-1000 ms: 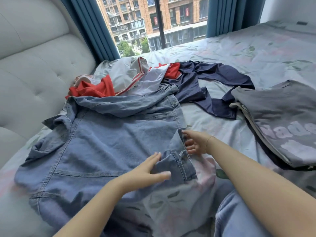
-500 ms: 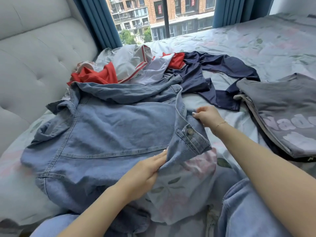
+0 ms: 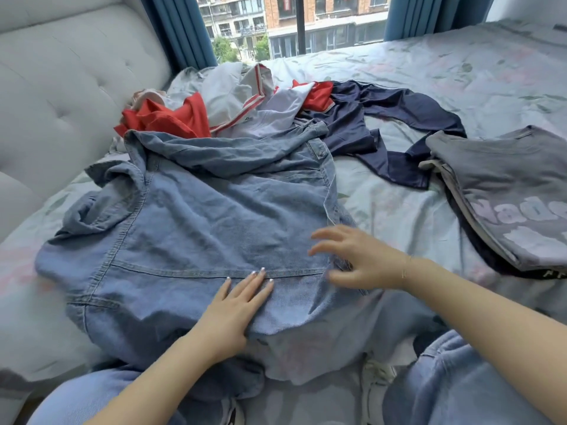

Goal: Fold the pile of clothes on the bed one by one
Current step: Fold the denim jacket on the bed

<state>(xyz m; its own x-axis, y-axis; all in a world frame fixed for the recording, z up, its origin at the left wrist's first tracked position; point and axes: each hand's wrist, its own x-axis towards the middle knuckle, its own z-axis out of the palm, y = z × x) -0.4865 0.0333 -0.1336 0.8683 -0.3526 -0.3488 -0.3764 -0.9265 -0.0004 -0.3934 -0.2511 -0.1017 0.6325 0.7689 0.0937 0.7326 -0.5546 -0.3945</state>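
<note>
Pressing denim jacket [image 3: 196, 228] flat, left hand [image 3: 236, 305] — right hand [image 3: 362, 259] seemingly hovering, blurred

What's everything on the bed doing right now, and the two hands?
Denim jacket: spread out, crumpled, not yet folded.
Left hand: flat on the jacket.
Right hand: fingers spread at the jacket's edge, blurred.
Grey shirt: folded.
Navy garment: unfolded.
Red garment: bunched up.

Left of my fingers stands a tufted grey headboard [image 3: 61, 87]; beyond them, blue curtains [image 3: 181, 29] frame a window [image 3: 294, 23] showing brick buildings.
</note>
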